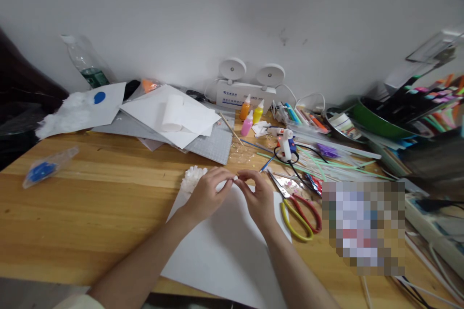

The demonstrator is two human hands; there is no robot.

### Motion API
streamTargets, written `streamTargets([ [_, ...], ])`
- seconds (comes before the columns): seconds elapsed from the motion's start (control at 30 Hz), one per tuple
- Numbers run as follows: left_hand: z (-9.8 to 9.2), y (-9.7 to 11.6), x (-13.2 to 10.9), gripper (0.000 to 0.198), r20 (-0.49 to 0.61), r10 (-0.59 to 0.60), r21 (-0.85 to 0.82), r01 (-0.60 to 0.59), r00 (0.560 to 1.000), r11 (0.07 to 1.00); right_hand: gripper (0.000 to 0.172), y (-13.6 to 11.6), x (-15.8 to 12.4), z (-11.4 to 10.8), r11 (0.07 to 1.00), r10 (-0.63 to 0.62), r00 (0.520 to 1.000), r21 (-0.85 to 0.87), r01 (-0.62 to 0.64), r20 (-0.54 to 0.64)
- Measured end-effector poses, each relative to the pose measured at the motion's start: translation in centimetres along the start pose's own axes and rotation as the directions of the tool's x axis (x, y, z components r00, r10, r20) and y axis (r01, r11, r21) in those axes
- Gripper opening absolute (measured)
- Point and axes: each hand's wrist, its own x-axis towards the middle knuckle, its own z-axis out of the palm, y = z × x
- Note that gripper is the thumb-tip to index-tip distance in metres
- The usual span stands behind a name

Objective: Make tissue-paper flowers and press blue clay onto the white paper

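At the far left of the bench [108,203], a clear bag with blue contents [41,171] lies flat, and behind it a plastic bottle [93,77] leans against the wall. Next comes a white sheet with a blue dot [115,101], fluffy white material covering its left part. Further right, loose white sheets [205,117] and a curled piece of paper [173,115] lie over a grey cutting mat [217,147].

Nearer the front, a ruffled white clump [191,181] sits at the upper left corner of a large white sheet [224,256]. Just beside the clump, the left hand [210,195] pinches a small white piece [235,178] between thumb and fingertips, above the large sheet. The right hand [259,198] grips the same piece from the other side, fingers bent; the piece is too small to make out in detail.

Behind the hands stand orange [245,108], pink [247,126] and yellow bottles [258,114]. Right of them is a white glue gun [286,147], with scissors [287,195] lying opened nearer the front. At the far right, a green bowl [377,119] stands near many pens [431,94].
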Motion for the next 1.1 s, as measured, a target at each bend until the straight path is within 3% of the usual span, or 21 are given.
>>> streamTargets([
  [0.3,0.06,-0.10,-0.01,0.013,-0.047,-0.048,-0.018,0.047,0.998,0.999,0.011,-0.25,0.24,-0.12,0.997,-0.068,0.998,-0.034,0.068,-0.007],
  [0.63,-0.07,-0.22,0.11,0.011,-0.078,-0.074,-0.015,0.073,0.994,0.997,0.010,-0.07,0.03,-0.09,0.997,-0.075,0.990,0.014,0.074,0.123],
  [0.83,0.14,-0.31,-0.05,0.013,-0.044,-0.023,-0.042,0.022,0.999,0.999,0.011,-0.01,0.12,-0.13,0.997,-0.077,0.994,0.018,0.076,0.081],
  [1.1,0.28,-0.05,-0.13,0.016,-0.034,-0.078,-0.169,0.071,0.996,0.983,0.011,-0.01,0.30,-0.14,0.998,-0.063,0.998,-0.011,0.063,0.001],
])
